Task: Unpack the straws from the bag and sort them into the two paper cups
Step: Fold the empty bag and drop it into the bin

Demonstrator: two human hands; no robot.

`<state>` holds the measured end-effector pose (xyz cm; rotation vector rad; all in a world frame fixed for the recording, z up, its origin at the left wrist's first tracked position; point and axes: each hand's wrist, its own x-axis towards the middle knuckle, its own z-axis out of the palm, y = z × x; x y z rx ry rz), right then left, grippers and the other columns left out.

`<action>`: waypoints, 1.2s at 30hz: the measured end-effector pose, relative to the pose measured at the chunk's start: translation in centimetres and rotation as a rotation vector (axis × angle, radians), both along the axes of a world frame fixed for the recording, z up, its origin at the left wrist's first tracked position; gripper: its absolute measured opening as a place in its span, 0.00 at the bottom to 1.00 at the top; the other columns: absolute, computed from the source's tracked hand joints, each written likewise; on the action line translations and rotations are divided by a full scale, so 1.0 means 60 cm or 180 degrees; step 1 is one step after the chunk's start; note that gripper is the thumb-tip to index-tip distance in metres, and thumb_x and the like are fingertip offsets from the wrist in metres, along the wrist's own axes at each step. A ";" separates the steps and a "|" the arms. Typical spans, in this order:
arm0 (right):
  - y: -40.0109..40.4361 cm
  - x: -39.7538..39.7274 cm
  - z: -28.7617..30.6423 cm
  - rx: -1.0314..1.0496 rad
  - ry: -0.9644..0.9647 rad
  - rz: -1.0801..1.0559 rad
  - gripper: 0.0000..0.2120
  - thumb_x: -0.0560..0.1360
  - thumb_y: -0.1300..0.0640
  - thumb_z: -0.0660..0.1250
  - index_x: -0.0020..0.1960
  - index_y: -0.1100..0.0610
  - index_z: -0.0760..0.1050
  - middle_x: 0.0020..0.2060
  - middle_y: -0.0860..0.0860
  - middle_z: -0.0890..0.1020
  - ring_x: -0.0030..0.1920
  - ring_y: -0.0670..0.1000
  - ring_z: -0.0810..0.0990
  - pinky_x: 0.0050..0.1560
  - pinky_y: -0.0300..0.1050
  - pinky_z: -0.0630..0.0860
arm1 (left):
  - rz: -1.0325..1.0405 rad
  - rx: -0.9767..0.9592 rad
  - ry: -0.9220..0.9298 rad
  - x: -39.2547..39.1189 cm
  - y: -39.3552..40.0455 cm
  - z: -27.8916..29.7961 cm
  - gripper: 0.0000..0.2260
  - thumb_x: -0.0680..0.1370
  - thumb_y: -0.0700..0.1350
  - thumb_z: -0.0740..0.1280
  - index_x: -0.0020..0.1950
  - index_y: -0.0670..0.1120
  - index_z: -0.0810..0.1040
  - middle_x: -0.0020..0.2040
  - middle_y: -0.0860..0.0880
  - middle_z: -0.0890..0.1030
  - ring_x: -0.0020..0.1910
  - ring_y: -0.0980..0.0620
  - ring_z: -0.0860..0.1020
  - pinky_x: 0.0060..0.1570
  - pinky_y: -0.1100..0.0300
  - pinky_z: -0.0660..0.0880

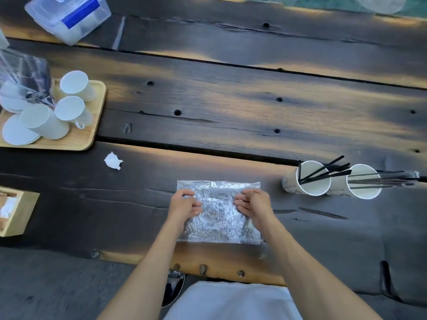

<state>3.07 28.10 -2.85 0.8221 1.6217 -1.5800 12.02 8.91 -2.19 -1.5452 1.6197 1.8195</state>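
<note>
A crinkled clear plastic bag (218,218) lies flat on the dark wooden table near its front edge. My left hand (184,205) presses on the bag's left part with bent fingers, and my right hand (253,203) presses on its right part. To the right stand two white paper cups side by side. The left cup (307,181) holds several black straws (325,172) that lean to the right. In the right cup (364,184) rest several thinner dark straws (381,180), some of them in clear wrapping, pointing right.
A wooden tray (78,137) at the left carries several upturned white cups, lids and a clear bag. A crumpled white paper scrap (113,160) lies below it. A plastic box (69,15) sits at the back left, a wooden box (16,213) at the left edge.
</note>
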 end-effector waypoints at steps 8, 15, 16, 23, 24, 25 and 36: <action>-0.062 -0.028 0.000 -0.0685 -0.0325 0.0046 0.10 0.81 0.66 0.56 0.59 0.65 0.72 0.50 0.62 0.84 0.50 0.60 0.85 0.54 0.50 0.81 | 0.0107 0.0406 0.0335 -0.051 0.012 0.001 0.10 0.80 0.34 0.62 0.59 0.42 0.76 0.41 0.38 0.84 0.35 0.43 0.83 0.38 0.55 0.81; 0.017 -0.076 -0.008 -0.0346 -0.0004 -0.0858 0.11 0.80 0.68 0.54 0.60 0.67 0.70 0.46 0.61 0.83 0.49 0.59 0.84 0.55 0.50 0.79 | 0.0742 0.0562 0.0385 -0.031 -0.036 0.000 0.08 0.82 0.37 0.60 0.58 0.40 0.77 0.49 0.37 0.85 0.43 0.41 0.85 0.44 0.54 0.82; 0.016 -0.076 -0.008 -0.0275 0.0037 -0.0832 0.11 0.80 0.68 0.54 0.59 0.68 0.70 0.46 0.61 0.83 0.49 0.59 0.84 0.55 0.50 0.80 | 0.0824 0.0613 0.0403 -0.032 -0.035 0.000 0.08 0.82 0.37 0.60 0.58 0.39 0.77 0.49 0.37 0.85 0.42 0.42 0.85 0.42 0.55 0.82; 0.014 -0.078 -0.005 0.0201 0.0254 -0.0934 0.12 0.78 0.71 0.53 0.57 0.69 0.71 0.46 0.63 0.82 0.44 0.58 0.85 0.44 0.43 0.83 | 0.1517 0.0789 0.0648 -0.025 -0.036 -0.003 0.07 0.82 0.36 0.61 0.56 0.36 0.78 0.42 0.39 0.85 0.34 0.48 0.85 0.33 0.61 0.81; 0.015 -0.080 -0.004 0.0223 0.0275 -0.1005 0.13 0.77 0.72 0.52 0.56 0.69 0.71 0.44 0.62 0.80 0.40 0.57 0.83 0.37 0.40 0.81 | 0.1578 0.0803 0.0702 -0.023 -0.035 -0.003 0.07 0.82 0.35 0.61 0.56 0.36 0.77 0.40 0.40 0.85 0.33 0.48 0.85 0.32 0.61 0.80; 0.013 -0.082 -0.002 0.0293 0.0358 -0.0910 0.13 0.77 0.73 0.50 0.54 0.67 0.71 0.41 0.60 0.77 0.35 0.54 0.79 0.30 0.37 0.77 | 0.1617 0.0789 0.0736 -0.023 -0.034 -0.002 0.07 0.82 0.35 0.61 0.56 0.36 0.77 0.39 0.40 0.85 0.32 0.48 0.84 0.31 0.61 0.80; 0.013 -0.091 0.006 0.2296 0.1726 0.2898 0.15 0.74 0.54 0.66 0.60 0.55 0.74 0.55 0.52 0.78 0.58 0.59 0.70 0.56 0.54 0.70 | -0.3441 -0.2934 0.0660 0.033 0.047 -0.009 0.25 0.75 0.43 0.71 0.70 0.56 0.71 0.73 0.50 0.68 0.73 0.46 0.64 0.70 0.50 0.59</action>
